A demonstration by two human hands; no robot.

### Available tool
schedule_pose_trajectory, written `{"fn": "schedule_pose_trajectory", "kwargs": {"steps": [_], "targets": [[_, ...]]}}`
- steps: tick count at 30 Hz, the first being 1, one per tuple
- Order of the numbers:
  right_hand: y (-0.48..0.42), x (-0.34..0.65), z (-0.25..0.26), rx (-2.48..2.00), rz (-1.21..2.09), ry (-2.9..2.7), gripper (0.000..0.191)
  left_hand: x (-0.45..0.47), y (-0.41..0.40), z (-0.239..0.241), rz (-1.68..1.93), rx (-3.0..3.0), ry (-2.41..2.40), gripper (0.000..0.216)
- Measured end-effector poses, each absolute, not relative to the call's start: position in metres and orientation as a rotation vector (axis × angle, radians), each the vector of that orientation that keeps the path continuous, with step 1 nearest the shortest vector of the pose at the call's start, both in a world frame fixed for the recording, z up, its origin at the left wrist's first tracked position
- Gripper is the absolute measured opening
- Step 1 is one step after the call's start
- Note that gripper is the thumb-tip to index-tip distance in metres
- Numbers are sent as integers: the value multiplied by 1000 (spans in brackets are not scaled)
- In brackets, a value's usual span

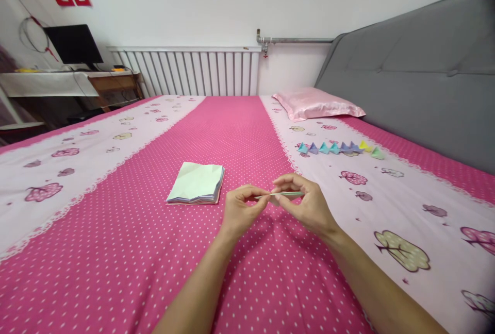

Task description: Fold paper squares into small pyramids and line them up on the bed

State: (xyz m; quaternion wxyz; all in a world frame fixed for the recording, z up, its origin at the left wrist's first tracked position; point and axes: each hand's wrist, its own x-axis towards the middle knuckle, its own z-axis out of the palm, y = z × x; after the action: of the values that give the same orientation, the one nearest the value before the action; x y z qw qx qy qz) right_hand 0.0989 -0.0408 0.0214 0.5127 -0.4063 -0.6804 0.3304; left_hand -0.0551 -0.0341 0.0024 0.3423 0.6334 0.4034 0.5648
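A small folded piece of pale green paper (292, 194) is held between my two hands, just above the pink bedspread, seen nearly edge-on. My left hand (242, 209) pinches its left end between thumb and fingers. On the right part, my right hand (309, 203) grips it with the thumb below and the fingers curled above. Left of my hands lies a stack of square paper sheets (196, 182), pale green on top with bluish layers beneath. To the right stands a row of small folded paper pieces (334, 148) in blue, purple, yellow and green.
The bed is covered by a pink dotted bedspread (232, 133) with tree-patterned bands. A pink pillow (315, 103) rests by the grey headboard (417, 66). Behind the bed are a white radiator (193, 72) and, at left, a desk (50, 84) with a monitor (73, 44).
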Motion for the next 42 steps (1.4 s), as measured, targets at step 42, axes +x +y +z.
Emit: {"fn": "schedule_pose_trajectory", "kwargs": {"steps": [42], "targets": [[-44, 99, 23, -1014, 856, -1601, 14, -58, -34, 6, 1403, 1473, 1153, 5]]}}
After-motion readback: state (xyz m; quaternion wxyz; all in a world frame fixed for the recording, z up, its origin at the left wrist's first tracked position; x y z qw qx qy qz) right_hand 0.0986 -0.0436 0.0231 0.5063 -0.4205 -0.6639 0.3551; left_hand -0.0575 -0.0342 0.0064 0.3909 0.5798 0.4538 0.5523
